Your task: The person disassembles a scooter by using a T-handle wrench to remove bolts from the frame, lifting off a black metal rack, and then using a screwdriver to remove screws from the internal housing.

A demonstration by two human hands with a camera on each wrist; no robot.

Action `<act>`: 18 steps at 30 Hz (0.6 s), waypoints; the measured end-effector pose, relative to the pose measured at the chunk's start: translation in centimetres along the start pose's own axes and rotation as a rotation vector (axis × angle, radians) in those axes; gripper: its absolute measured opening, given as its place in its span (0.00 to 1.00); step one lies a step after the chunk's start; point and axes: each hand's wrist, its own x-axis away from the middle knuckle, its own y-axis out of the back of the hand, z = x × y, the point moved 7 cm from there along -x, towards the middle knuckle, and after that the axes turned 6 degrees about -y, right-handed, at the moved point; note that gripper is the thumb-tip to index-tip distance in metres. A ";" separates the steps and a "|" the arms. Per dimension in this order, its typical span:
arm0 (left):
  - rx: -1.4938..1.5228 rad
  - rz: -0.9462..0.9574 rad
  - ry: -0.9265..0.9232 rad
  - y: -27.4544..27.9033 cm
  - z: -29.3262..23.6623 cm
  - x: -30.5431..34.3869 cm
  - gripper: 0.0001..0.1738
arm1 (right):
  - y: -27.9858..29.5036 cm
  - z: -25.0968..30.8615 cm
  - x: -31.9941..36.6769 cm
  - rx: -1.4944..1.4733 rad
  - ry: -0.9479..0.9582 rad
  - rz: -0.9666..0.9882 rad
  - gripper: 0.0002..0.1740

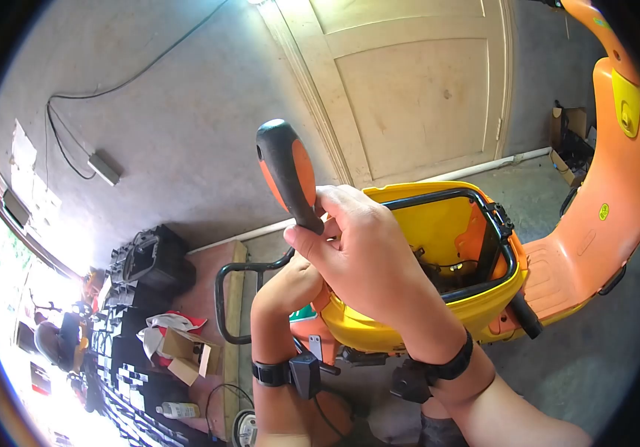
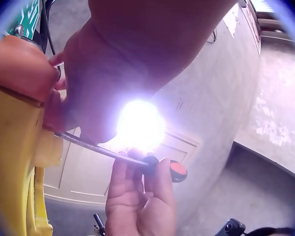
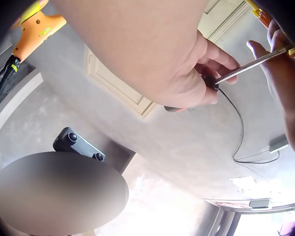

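My right hand grips a screwdriver by its black and orange handle, whose butt points up toward the head camera. In the right wrist view its metal shaft runs from that grip toward my left hand. The left wrist view has the tip end at the yellow and orange scooter body, beside an orange rounded part. Left fingertips show at the edge of that orange part; the right hand hides most left fingers in the head view, and I cannot tell how they hold it.
A black tube frame rims the scooter's open yellow compartment, with wiring inside. The orange footboard extends right. At left are a black plastic case, an opened cardboard box and a bottle. A door stands behind.
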 end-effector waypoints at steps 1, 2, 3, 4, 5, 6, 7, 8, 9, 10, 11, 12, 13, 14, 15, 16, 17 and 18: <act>0.002 0.002 -0.003 0.0 0.0 -0.1 0.21 | -0.1 -0.1 0.0 -0.019 -0.006 -0.003 0.18; 0.000 0.004 -0.005 0.0 -0.1 -0.1 0.21 | 0.0 0.1 -0.1 0.005 0.009 0.005 0.18; 0.000 0.004 -0.005 0.0 -0.1 -0.1 0.21 | 0.0 0.1 -0.1 0.006 0.010 0.007 0.18; -0.001 0.006 -0.003 0.0 0.0 -0.1 0.21 | 0.0 0.2 -0.1 0.014 0.029 0.008 0.17; -0.001 0.008 -0.001 -0.1 0.0 -0.1 0.21 | 0.0 0.3 -0.1 0.022 0.047 0.008 0.17; 0.001 0.013 -0.002 -0.1 0.0 -0.1 0.21 | 0.0 0.4 0.0 0.030 0.024 0.021 0.17; 0.002 0.015 -0.001 -0.1 0.0 -0.1 0.21 | -0.1 0.2 0.1 0.028 -0.002 0.019 0.17; 0.001 0.017 -0.003 -0.2 0.0 -0.1 0.21 | -0.1 0.3 0.1 0.034 0.027 -0.012 0.17; 0.001 0.018 -0.004 -0.2 -0.1 -0.1 0.21 | -0.2 0.3 0.2 0.040 0.057 -0.042 0.17; 0.000 0.018 -0.002 -0.2 -0.1 -0.1 0.21 | -0.2 0.3 0.2 0.049 0.032 -0.025 0.17; 0.000 0.020 -0.001 -0.1 -0.2 -0.1 0.21 | -0.2 0.3 0.2 0.048 0.032 -0.026 0.17; 0.001 0.022 0.003 -0.2 -0.1 -0.1 0.21 | -0.3 0.2 0.1 0.025 0.027 -0.016 0.17; 0.000 0.021 0.003 -0.2 -0.1 -0.1 0.21 | -0.3 0.2 0.1 0.001 0.022 -0.006 0.17; 0.002 0.021 0.001 -0.2 -0.2 -0.1 0.21 | 0.0 0.4 0.1 0.011 0.034 -0.004 0.17; 0.003 0.023 0.002 -0.2 -0.2 -0.1 0.21 | 0.0 0.4 0.0 0.011 0.034 -0.006 0.17; 0.004 0.021 0.005 -0.2 -0.1 -0.1 0.21 | 0.1 0.4 0.0 0.020 0.039 -0.016 0.17; 0.004 0.022 0.006 -0.2 -0.1 -0.1 0.21 | 0.1 0.4 0.0 0.028 0.045 -0.026 0.17; 0.004 0.022 0.004 -0.1 -0.1 -0.1 0.21 | 0.0 0.3 0.0 0.008 0.046 -0.018 0.17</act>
